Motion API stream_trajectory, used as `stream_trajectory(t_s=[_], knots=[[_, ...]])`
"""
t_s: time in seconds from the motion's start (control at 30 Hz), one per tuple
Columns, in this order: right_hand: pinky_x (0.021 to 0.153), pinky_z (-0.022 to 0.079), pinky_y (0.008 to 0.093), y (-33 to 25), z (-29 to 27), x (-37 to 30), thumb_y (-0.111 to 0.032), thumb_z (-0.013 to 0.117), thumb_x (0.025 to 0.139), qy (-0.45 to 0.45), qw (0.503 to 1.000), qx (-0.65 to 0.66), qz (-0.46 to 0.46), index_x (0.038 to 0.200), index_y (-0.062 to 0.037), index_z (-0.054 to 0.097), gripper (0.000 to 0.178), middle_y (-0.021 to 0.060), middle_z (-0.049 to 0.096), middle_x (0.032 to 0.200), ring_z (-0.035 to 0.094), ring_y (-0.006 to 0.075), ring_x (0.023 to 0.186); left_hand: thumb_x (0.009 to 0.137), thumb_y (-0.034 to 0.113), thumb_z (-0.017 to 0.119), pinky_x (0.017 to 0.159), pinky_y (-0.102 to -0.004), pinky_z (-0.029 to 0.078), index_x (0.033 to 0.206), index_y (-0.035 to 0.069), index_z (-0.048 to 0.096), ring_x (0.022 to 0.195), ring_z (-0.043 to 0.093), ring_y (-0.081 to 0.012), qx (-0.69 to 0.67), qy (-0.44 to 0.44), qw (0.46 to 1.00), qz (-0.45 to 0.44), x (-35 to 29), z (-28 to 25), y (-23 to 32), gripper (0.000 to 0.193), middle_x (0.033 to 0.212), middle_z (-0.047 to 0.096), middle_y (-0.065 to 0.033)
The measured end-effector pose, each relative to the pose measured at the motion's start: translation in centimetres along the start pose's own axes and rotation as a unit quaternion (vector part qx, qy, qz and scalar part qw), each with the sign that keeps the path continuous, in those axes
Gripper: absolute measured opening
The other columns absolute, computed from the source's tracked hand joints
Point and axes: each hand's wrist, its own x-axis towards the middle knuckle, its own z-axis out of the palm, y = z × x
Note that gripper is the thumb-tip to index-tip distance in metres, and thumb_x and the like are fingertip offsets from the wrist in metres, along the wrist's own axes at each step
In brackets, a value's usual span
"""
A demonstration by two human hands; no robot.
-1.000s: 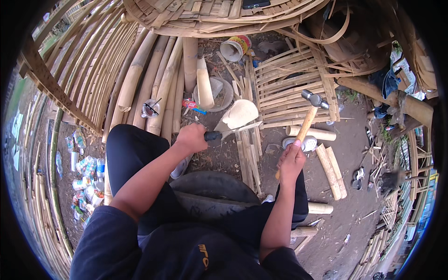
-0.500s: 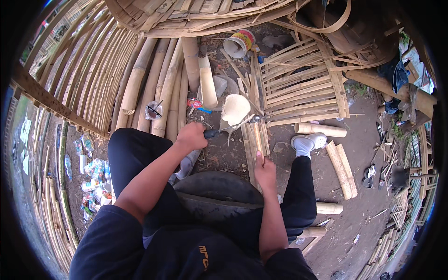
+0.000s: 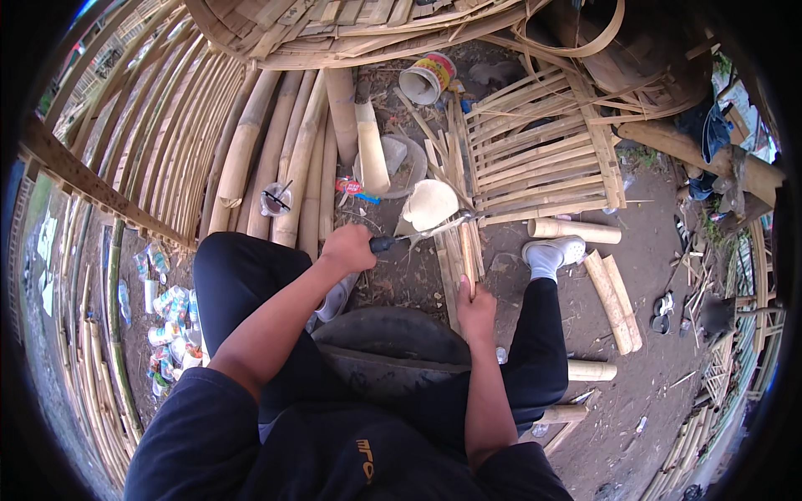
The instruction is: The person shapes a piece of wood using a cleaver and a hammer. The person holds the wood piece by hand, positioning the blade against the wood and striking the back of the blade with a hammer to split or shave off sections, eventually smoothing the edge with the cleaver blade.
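Bamboo frame [image 3: 603,159], slatted, lies ahead, R side. Pale-topped bamboo piece [image 3: 430,204] sits ctr. Hammer [image 3: 468,255]: R hand [image 3: 476,313] wrapped round wooden handle, head nr far end of knife [image 3: 409,237], contact unclear. L hand [image 3: 349,248] clenched on knife's blk handle, blade alongside bamboo piece.

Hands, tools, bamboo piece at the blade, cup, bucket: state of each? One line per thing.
Left hand: closed on the handle of the knife
Right hand: closed on the handle of the hammer
Knife: blade at the bamboo piece
Hammer: head by blade's far end, contact unclear
Bamboo piece: pale cut face showing, split depth unclear
Cup: upright, something dark inside
Bucket: tipped on its side
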Motion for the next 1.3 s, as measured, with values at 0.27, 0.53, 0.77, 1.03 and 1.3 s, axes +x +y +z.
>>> stream_trajectory(t_s=[0.27,0.53,0.77,1.03,1.3], knots=[[0.054,0.043,0.0462,-1.8,-0.9,0.5,-0.037,0.055,0.095,-0.027,0.996,0.062,0.054,0.072,0.0062,0.06,0.049,0.0251,0.056,0.06,0.058,0.0418,0.056,0.066,0.015,0.061,0.082,-0.0433,0.054,0.085,0.005,0.07,0.09,0.066,-0.0357,0.011,-0.012,1.0,-0.007,0.0,0.2,-0.2,0.024,0.09,0.067,-0.0204],[0.047,0.039,0.039,-2.4,-2.1,0.3,-0.037,0.053,0.096,0.059,0.996,0.055,-0.037,0.076,0.0051,0.057,0.047,0.0161,0.05,0.053,0.045,0.0232,0.044,0.066,0.014,0.061,0.082,-0.0433,0.054,0.087,0.005,0.071,0.091,0.066,-0.0355,0.012,-0.015,1.0,-0.021,0.1,0.3,-0.2,0.025,0.089,0.068,-0.0195],[0.047,0.04,0.0398,-0.7,-0.3,0.8,-0.035,0.054,0.095,0.08,0.975,0.186,-0.096,0.074,0.0041,0.056,0.044,0.0172,0.049,0.052,0.051,0.031,0.044,0.066,0.015,0.061,0.082,-0.0434,0.054,0.089,0.006,0.071,0.088,0.067,-0.0354,0.008,-0.022,1.0,-0.005,0.4,0.5,0.1,0.027,0.089,0.068,-0.0192],[0.052,0.041,0.0442,-1.0,-0.2,1.0,-0.03,0.055,0.096,-0.031,0.997,0.07,-0.004,0.076,0.0046,0.06,0.04,0.0216,0.055,0.058,0.053,0.0373,0.05,0.066,0.016,0.062,0.083,-0.0424,0.054,0.089,0.005,0.071,0.09,0.067,-0.0347,0.016,-0.022,0.999,-0.03,-0.4,1.3,-0.5,0.027,0.091,0.068,-0.0183],[0.05,0.034,0.0361,1.4,1.5,1.5,-0.029,0.051,0.099,-0.02,0.981,0.179,0.075,0.074,0.0039,0.053,0.041,0.006,0.045,0.055,0.039,0.0138,0.051,0.067,0.015,0.061,0.083,-0.0424,0.054,0.09,0.005,0.071,0.091,0.067,-0.0342,0.013,-0.005,1.0,-0.016,-0.6,1.5,0.6,0.026,0.091,0.068,-0.0191]])
